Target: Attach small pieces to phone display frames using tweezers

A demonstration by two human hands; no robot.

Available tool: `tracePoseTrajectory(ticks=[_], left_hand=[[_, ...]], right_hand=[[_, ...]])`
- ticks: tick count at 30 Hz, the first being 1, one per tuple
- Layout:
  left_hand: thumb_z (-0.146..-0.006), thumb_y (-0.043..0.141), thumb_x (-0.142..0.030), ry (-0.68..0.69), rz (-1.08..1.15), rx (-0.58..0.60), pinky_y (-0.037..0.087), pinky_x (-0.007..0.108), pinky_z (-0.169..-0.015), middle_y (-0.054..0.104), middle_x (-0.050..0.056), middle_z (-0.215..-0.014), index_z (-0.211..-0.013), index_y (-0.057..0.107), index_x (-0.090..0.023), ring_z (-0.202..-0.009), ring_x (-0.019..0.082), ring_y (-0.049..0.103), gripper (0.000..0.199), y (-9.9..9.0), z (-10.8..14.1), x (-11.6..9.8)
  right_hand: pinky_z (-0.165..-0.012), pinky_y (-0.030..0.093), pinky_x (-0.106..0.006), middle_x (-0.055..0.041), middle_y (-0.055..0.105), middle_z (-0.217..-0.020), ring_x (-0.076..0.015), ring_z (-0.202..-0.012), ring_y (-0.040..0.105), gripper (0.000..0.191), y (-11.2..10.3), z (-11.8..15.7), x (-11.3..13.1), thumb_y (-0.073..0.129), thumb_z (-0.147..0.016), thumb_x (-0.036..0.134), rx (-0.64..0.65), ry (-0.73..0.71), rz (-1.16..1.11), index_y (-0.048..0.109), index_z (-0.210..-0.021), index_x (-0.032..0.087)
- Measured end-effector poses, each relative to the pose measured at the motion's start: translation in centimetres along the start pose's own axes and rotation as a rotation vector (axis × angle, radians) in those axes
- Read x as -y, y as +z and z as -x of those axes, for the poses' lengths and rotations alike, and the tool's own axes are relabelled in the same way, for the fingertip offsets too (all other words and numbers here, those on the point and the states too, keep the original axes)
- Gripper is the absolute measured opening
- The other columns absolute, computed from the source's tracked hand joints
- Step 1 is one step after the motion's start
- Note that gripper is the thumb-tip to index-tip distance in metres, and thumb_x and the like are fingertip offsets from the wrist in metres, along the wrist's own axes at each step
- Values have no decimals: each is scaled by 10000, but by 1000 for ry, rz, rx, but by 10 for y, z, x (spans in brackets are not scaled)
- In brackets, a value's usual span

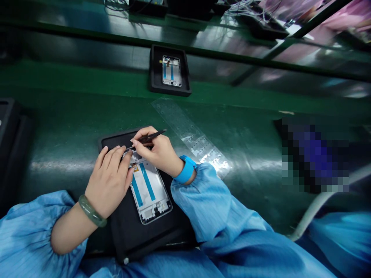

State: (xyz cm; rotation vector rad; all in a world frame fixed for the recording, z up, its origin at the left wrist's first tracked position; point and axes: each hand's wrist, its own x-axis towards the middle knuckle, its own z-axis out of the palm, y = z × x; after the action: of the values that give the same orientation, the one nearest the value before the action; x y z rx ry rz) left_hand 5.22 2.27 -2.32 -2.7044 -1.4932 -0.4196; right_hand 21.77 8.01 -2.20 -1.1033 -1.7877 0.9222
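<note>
A silver phone frame (150,181) with two blue strips down its back lies tilted on a black foam tray (176,216) in front of me. My left hand (108,179), a green bangle on its wrist, rests with outstretched fingers on the frame's upper left edge. Black tweezers (150,136) are pinched between the thumb and fingers of my right hand (164,152), which wears a blue wrist strap (187,170). Their tip points at the top end of the frame, close to my left fingertips. Whatever the tip touches is too small to make out.
A clear plastic sheet (189,133) with small cut shapes lies right of the tray. Farther back, another black tray (171,89) holds a similar phone frame (172,71). Dark trays (10,143) stand at the left edge. A shelf with cables (246,9) runs along the back.
</note>
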Motion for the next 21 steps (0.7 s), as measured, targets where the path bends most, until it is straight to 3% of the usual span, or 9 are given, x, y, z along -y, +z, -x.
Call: tracePoseTrajectory(ticks=[8,14,21], left_hand=[[-896,422,-240,-25,-33,-33,356,488,-1044,569,162,-1198,-1180,564,-67,-1147,280,503,362,4,-2,-5],[-902,406,-236,-17,-37,-24,351,487,-1052,571,166,-1210,-1188,561,-59,-1165,278,500,370,3,-3,-5],[-900,411,-232,-28,-12,5,344,487,-1057,554,168,-1235,-1213,543,-56,-1182,280,486,383,0,-1,-5]], right_hand=[[-649,543,-218,-11,605,-823,-111,-740,638,53,-2,-2,-5,551,-832,226,-46,24,-96,527,-869,196],[-653,536,-237,-13,610,-845,-120,-746,628,83,-2,-10,-7,562,-816,229,46,23,-25,526,-885,198],[-622,535,-212,3,594,-807,-103,-703,639,56,-2,-7,-4,562,-811,213,53,22,-86,533,-852,189]])
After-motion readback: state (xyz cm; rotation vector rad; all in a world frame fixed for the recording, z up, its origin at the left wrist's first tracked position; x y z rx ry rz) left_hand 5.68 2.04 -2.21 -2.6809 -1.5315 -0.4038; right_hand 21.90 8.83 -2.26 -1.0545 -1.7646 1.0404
